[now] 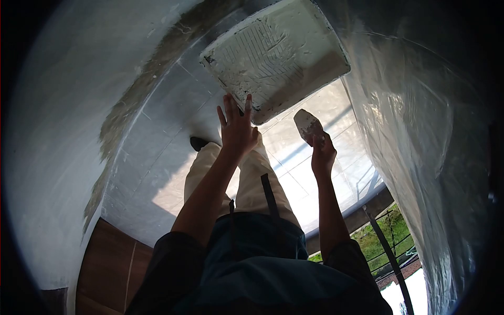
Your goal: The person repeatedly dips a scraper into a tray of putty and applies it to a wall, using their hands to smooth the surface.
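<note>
A paint tray coated in whitish paint, with a ribbed surface, takes up the top middle of the view. My left hand is open at the tray's near left edge, its fingers spread and their tips overlapping the rim. To the right and below the tray, my right hand is closed around a paintbrush. The brush points up and slightly left, and its broad head is smeared with white paint. Its handle is mostly hidden in my fingers.
A pale wall with a rough dark unpainted strip curves along the left. Clear plastic sheeting hangs on the right. Below lies a tiled floor with sunlit patches. A dark railing stands at lower right, with grass beyond.
</note>
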A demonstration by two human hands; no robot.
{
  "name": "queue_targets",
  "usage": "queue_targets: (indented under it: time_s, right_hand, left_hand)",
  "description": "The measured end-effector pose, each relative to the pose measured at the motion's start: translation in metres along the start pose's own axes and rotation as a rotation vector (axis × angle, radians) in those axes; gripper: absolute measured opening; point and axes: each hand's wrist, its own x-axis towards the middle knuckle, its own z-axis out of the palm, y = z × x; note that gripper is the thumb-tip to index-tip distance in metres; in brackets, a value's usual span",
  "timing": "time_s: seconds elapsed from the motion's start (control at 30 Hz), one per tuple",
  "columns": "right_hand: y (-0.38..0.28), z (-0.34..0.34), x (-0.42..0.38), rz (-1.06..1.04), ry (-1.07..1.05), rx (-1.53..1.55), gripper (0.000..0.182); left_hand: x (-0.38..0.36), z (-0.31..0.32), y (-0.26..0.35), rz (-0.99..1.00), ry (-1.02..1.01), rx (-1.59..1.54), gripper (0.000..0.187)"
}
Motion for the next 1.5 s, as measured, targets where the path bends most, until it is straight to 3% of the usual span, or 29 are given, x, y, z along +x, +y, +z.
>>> queue_targets:
  time_s: [0.1, 0.23, 0.33, 0.77, 0.83, 0.9, 0.97, 1.0, 1.13, 1.2, 1.33, 1.5]
  right_hand:
    - [-0.028, 0.007, 0.006, -0.687, 0.020, -0.272, 0.029]
    - [-0.012, 0.032, 0.036, -0.950, 0.025, -0.738, 0.045]
    - [0.005, 0.040, 0.053, -1.014, 0.036, -0.916, 0.045]
    - [0.030, 0.026, 0.043, -1.040, 0.006, -0.985, 0.044]
    - [0.037, 0.016, 0.030, -0.970, -0.063, -0.892, 0.061]
    - [0.041, 0.004, 0.016, -0.949, -0.066, -0.910, 0.058]
    - [0.052, -0.007, 0.006, -0.853, -0.031, -0.853, 0.043]
    - [0.028, -0.009, 0.002, -0.704, -0.018, -0.641, 0.032]
    - [-0.024, -0.007, 0.022, -0.582, 0.161, -0.302, 0.022]
    - [-0.047, 0.000, 0.053, -0.401, 0.162, -0.195, 0.024]
    - [-0.086, 0.018, 0.127, -0.633, 0.224, -0.293, 0.022]
    - [-0.097, 0.041, 0.185, -0.728, 0.314, -0.358, 0.022]
  left_hand:
    - [0.000, 0.002, 0.002, -0.006, 0.015, -0.011, 0.093]
    - [0.000, 0.003, 0.002, -0.022, 0.009, 0.003, 0.092]
    - [0.000, 0.004, 0.000, -0.002, 0.025, 0.021, 0.092]
    - [0.003, 0.001, 0.011, -0.046, 0.016, 0.090, 0.096]
    - [0.003, 0.002, 0.013, -0.063, 0.001, 0.111, 0.096]
    - [0.003, 0.003, 0.013, -0.061, 0.033, 0.068, 0.094]
    - [0.001, 0.002, 0.015, -0.070, 0.048, 0.022, 0.092]
    - [0.003, 0.001, 0.016, -0.082, 0.069, -0.020, 0.090]
    - [0.010, -0.010, 0.025, -0.138, 0.078, -0.066, 0.086]
    - [0.016, -0.012, 0.026, -0.070, 0.244, -0.133, 0.083]
    - [0.026, -0.025, 0.022, -0.011, 0.265, -0.193, 0.080]
    - [0.029, -0.023, 0.014, -0.006, 0.268, -0.227, 0.077]
